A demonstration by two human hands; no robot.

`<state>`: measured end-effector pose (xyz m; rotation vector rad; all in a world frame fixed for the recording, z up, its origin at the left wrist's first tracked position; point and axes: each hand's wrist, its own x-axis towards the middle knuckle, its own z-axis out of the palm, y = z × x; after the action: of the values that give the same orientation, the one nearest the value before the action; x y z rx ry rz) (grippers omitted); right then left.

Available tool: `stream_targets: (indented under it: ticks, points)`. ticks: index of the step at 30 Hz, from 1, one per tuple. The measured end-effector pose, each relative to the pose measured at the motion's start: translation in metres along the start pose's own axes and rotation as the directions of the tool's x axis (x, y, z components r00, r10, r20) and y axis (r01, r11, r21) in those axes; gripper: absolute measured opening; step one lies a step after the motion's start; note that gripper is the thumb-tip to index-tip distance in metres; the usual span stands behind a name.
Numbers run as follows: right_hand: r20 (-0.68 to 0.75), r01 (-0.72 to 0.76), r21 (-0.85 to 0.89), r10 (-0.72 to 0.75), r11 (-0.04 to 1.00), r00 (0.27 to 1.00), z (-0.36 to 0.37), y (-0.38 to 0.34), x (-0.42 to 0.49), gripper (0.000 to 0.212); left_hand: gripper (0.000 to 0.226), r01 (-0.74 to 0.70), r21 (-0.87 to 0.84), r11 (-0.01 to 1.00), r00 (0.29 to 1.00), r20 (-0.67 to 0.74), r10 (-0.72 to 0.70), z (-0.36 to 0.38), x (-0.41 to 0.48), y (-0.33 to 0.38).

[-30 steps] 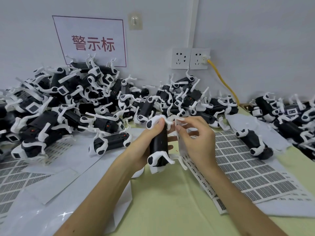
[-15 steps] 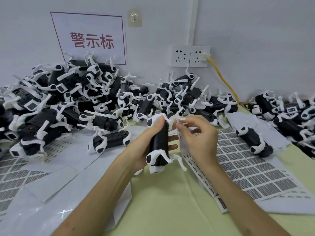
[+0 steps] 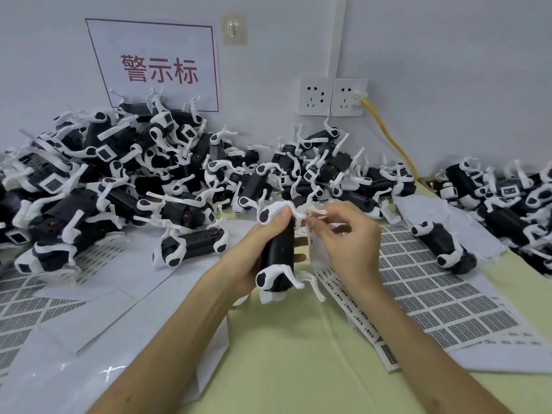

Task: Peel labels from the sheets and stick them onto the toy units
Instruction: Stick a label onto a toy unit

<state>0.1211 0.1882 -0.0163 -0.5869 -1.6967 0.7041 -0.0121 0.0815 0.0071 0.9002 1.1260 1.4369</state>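
Observation:
My left hand (image 3: 254,252) grips a black toy unit with white legs (image 3: 279,252), held upright above the table at the middle of the view. My right hand (image 3: 343,237) is right beside it, its fingertips pinched together at the toy's upper end; whether they hold a small label or a leg I cannot tell. A narrow label strip (image 3: 313,249) hangs between the two hands. Label sheets (image 3: 433,288) with printed grids lie under and to the right of my right hand.
A big pile of black-and-white toy units (image 3: 134,186) fills the back left and middle, and a smaller pile (image 3: 507,204) sits at the right. One toy (image 3: 442,243) lies on the right sheets. More sheets (image 3: 44,294) cover the left. A yellow cable (image 3: 388,135) runs from the wall socket.
Both hands have stayed at the toy. My right fingertips shifted slightly at its upper end, and the toy tilted a little.

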Motion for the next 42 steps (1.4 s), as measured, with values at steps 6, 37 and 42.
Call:
stream_targets:
  ticks: [6, 37, 42]
  points:
    - [-0.015, -0.029, 0.009, 0.030, 1.000, 0.999, -0.001, 0.002, 0.000, 0.011, 0.046, 0.000, -0.017, 1.000, 1.000, 0.025, 0.001, 0.000, -0.004, 0.000]
    - [0.168, -0.294, 0.211, 0.262, 0.932, 0.950, -0.007, 0.004, 0.008, 0.013, 0.086, -0.242, 0.236, 0.941, 0.962, -0.069, 0.265, -0.010, 0.008, -0.004]
    - [0.120, -0.333, 0.198, 0.314, 0.922, 0.942, -0.007, 0.005, 0.008, 0.024, 0.103, -0.250, 0.201, 0.947, 0.964, -0.038, 0.262, -0.008, 0.006, -0.004]
